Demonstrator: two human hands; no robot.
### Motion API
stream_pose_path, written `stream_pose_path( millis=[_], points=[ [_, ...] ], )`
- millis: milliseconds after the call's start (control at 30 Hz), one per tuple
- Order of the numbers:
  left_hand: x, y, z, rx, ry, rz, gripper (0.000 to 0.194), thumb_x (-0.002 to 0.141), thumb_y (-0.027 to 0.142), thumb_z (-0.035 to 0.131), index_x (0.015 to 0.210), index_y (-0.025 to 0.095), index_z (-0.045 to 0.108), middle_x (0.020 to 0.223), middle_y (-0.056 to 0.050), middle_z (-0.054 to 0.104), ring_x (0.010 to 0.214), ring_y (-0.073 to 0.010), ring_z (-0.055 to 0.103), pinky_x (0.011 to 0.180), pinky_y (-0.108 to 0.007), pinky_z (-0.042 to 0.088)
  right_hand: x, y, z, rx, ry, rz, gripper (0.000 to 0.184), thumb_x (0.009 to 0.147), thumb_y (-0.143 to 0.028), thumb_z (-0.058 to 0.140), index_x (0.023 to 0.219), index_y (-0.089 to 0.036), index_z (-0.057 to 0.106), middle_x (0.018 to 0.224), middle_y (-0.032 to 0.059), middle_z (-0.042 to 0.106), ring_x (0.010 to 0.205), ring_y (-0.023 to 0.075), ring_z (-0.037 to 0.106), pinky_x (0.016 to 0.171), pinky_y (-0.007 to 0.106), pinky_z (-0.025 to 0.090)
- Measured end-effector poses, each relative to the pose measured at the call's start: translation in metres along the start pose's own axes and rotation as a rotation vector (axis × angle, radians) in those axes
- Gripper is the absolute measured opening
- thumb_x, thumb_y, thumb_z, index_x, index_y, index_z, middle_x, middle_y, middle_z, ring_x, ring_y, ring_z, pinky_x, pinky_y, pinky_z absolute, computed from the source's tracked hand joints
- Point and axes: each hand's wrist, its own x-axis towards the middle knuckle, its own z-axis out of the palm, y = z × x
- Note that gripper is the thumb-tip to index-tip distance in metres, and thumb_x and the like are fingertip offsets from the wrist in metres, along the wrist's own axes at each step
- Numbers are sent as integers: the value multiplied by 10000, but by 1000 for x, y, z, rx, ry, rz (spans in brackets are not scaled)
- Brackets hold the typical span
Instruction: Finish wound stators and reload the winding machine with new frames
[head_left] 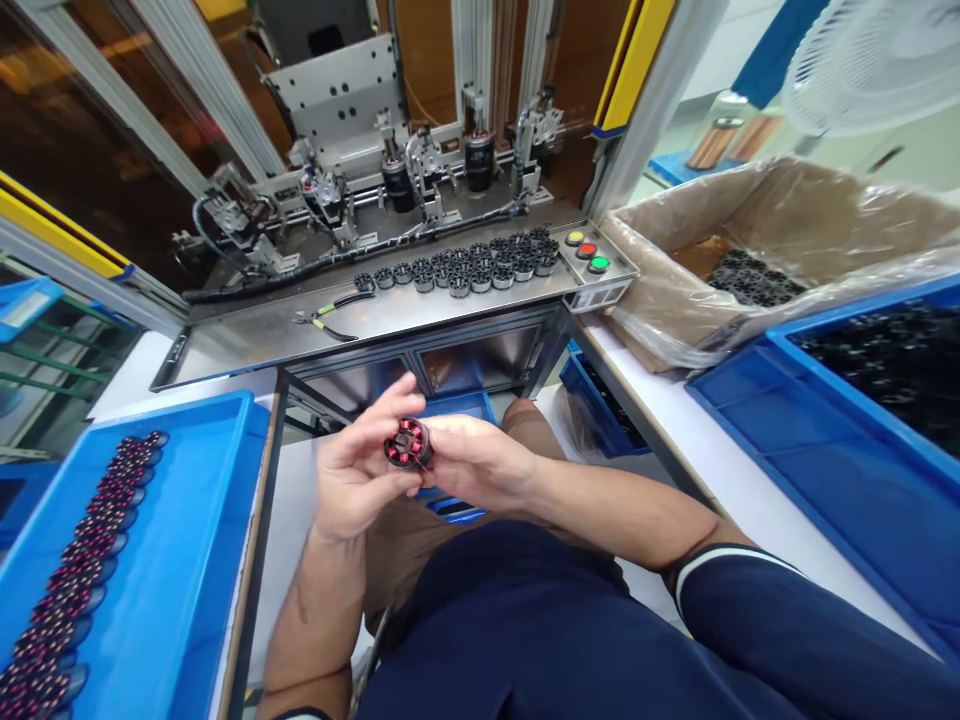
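A small round motor stator [408, 444] with red wire windings and a black rim is held up between my two hands, above my lap. My left hand [352, 470] grips it from the left, thumb below and fingers curved around the far side. From the right, my right hand [476, 460] closes on its edge with thumb and fingers. A thin red wire end shows at the stator's lower right. Beyond my hands, wire cutters [330, 318] with black and green handles lie spread on the metal ledge [262, 335].
Several black stator cores [472, 268] stand in rows on the ledge, beside a button box [600, 268]. A blue tray [172, 540] at left holds rows of wound stators [90, 550]. At right are a plastic-lined carton [675, 230] and a blue bin [817, 450] of black parts. A machine [397, 170] stands behind.
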Motion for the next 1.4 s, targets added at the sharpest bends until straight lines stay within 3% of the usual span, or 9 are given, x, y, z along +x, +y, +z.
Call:
stream_pose_path(
  millis=[100, 233, 333, 567, 700, 967, 1133, 1233, 1400],
  points=[
    [-3, 9, 0, 87, 131, -27, 807, 528, 350, 970, 1278, 299, 677, 1322, -79, 678, 1291, -238, 596, 1065, -300, 498, -2, -7, -6, -398, 75, -295, 453, 767, -490, 835, 1013, -154, 657, 935, 50, 640, 829, 146, 612, 752, 275, 537],
    [-11, 19, 5, 223, 150, -234, 515, 677, 342, 896, 1154, 213, 752, 1051, -73, 765, 952, -162, 710, 876, -210, 555, -6, -18, -14, -1143, 93, -847, 353, 842, -316, 788, 1138, -184, 650, 1086, 106, 639, 1015, 219, 611, 883, 386, 542],
    [-14, 21, 8, 268, 140, -274, 419, 700, 319, 877, 1090, 201, 780, 1036, -90, 773, 908, -193, 717, 851, -267, 580, -7, -21, -16, -1334, 62, -977, 364, 892, -234, 719, 1239, -201, 616, 1106, 118, 646, 1007, 226, 627, 859, 400, 555],
    [-17, 19, 6, 324, 135, -203, 421, 705, 198, 864, 1114, 231, 769, 1054, -70, 761, 956, -191, 694, 859, -271, 566, -8, -24, -14, -1169, 60, -918, 366, 858, -388, 780, 1160, -209, 677, 1034, 89, 653, 957, 213, 632, 808, 379, 558],
    [-20, 17, 9, 310, 154, -130, 478, 718, 138, 843, 1170, 256, 740, 1104, -60, 753, 1010, -182, 700, 909, -268, 566, -8, -29, -6, -1111, 106, -873, 126, 891, -313, 754, 904, -196, 710, 834, 34, 642, 793, 159, 625, 733, 326, 541],
    [-16, 14, 19, 89, 166, -150, 389, 729, 161, 842, 1099, 231, 744, 1080, -69, 756, 995, -188, 729, 849, -258, 606, -11, -26, 7, -941, 198, -725, 247, 917, -342, 723, 756, -168, 653, 744, 8, 615, 720, 126, 578, 722, 296, 492],
    [-16, 13, 15, 336, 168, 13, 386, 742, 110, 812, 1100, 229, 730, 1101, -69, 741, 1053, -209, 706, 868, -295, 600, -16, -35, -12, -830, 326, -478, 278, 896, -377, 724, 735, -165, 644, 719, -5, 596, 666, 114, 545, 662, 268, 478],
    [-14, 18, 8, 620, 66, 151, 449, 721, 89, 815, 1134, 237, 716, 1147, -62, 737, 1054, -222, 704, 883, -323, 602, -19, -50, -19, -921, 382, -511, 240, 903, -401, 704, 820, -178, 677, 860, 32, 643, 789, 149, 597, 765, 315, 524],
    [-9, 29, 4, 1030, -129, 330, 546, 768, 69, 762, 1275, 217, 626, 1168, -74, 741, 1074, -221, 713, 921, -337, 610, -17, -59, 0, -1330, 101, -654, 224, 823, -341, 809, 836, -157, 682, 1228, 148, 596, 1191, 264, 565, 1049, 471, 463]
  ],
)
